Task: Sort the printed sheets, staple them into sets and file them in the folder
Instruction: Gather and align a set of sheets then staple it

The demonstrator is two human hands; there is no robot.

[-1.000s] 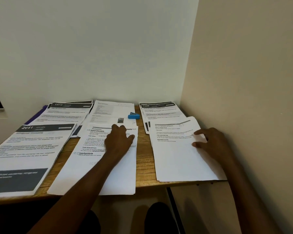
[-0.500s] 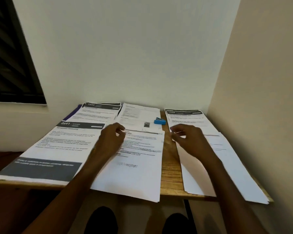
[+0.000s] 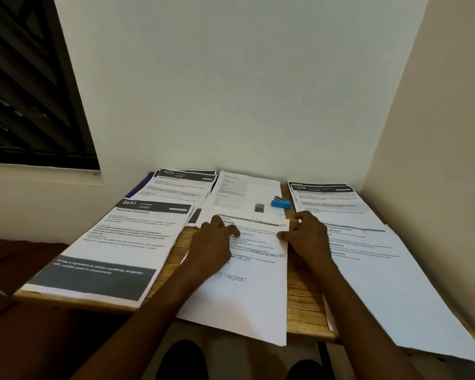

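Head view, nearest first: two dark shoes (image 3: 180, 360) show below the wooden table (image 3: 303, 294). On its front edge lie three stacks of printed sheets. The middle stack (image 3: 247, 297), marked with pen squiggles, overhangs the edge toward the person. The left hand (image 3: 213, 241) rests on its upper left part, fingers bent and pressing the top sheet down, not curled round anything. The right hand (image 3: 307, 234) is at the stack's upper right edge and seems to pinch the top sheet's edge between thumb and fingers; motion blur leaves this uncertain.

To the left lies the sheet headed 2641 (image 3: 126, 242), its dark footer band at the table edge. To the right, a large plain-text stack (image 3: 381, 283) runs well past the front edge of the table.

Farther back, against the wall, are the stack headed 1573 (image 3: 181, 185), a form with a small photo (image 3: 244, 193), and the stack headed 1228 (image 3: 327, 198). A blue stapler (image 3: 280, 202) sits on the form's right edge, just beyond the right hand. A purple edge (image 3: 140, 185) shows under the 1573 stack, probably the folder.

Sorting looks underway and nothing appears stapled yet. The risks: the overhanging middle and right stacks could slide off if a sheet is pulled toward the body; a pinch could lift two sheets at once and mix the sets; a sweeping forearm could skew the right stack.
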